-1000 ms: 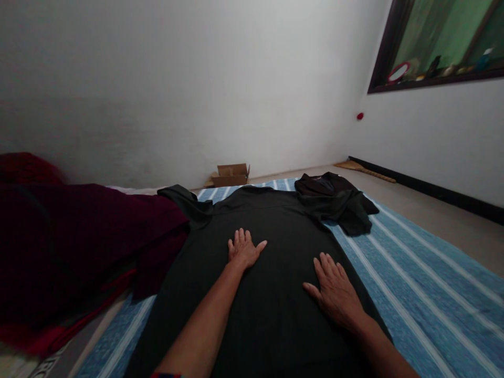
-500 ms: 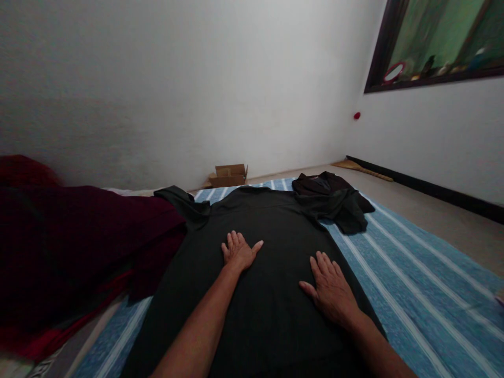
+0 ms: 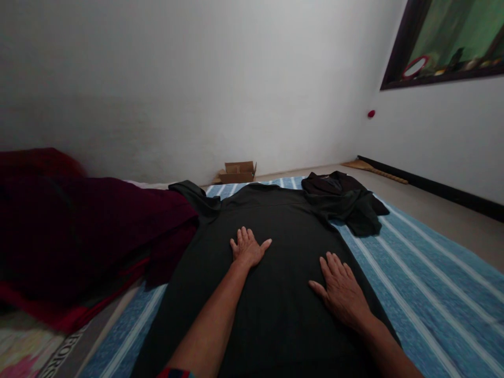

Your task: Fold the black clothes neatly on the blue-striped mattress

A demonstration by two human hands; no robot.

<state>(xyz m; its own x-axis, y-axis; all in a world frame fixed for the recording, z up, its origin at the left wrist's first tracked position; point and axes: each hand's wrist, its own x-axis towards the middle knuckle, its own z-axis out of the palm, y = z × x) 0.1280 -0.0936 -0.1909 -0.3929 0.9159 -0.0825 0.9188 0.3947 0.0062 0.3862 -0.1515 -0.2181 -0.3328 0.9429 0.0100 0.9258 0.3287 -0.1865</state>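
Observation:
A dark green-black garment with sleeves point(image 3: 275, 310) lies spread out in front of me, its collar end away from me. My left hand point(image 3: 249, 248) rests flat on its upper middle, fingers spread and thumb out to the right. Lower and further right, my right hand point(image 3: 342, 289) also lies flat on the cloth near its right edge, thumb apart from the fingers. Neither hand grasps anything. The right sleeve point(image 3: 364, 215) is bent outward, and the left sleeve point(image 3: 197, 199) reaches toward a maroon pile.
Beneath the garment is a blue striped sheet point(image 3: 433, 268). Maroon cloth point(image 3: 90, 226) is heaped at the left. A folded dark brown garment point(image 3: 326, 184) lies behind the right sleeve. Against the far wall stands an open cardboard box point(image 3: 238, 173); a broom point(image 3: 374, 170) lies at the right wall.
The whole view has shifted slightly, so everything sits further right in the picture. Both hands keep nearly the same places on the garment.

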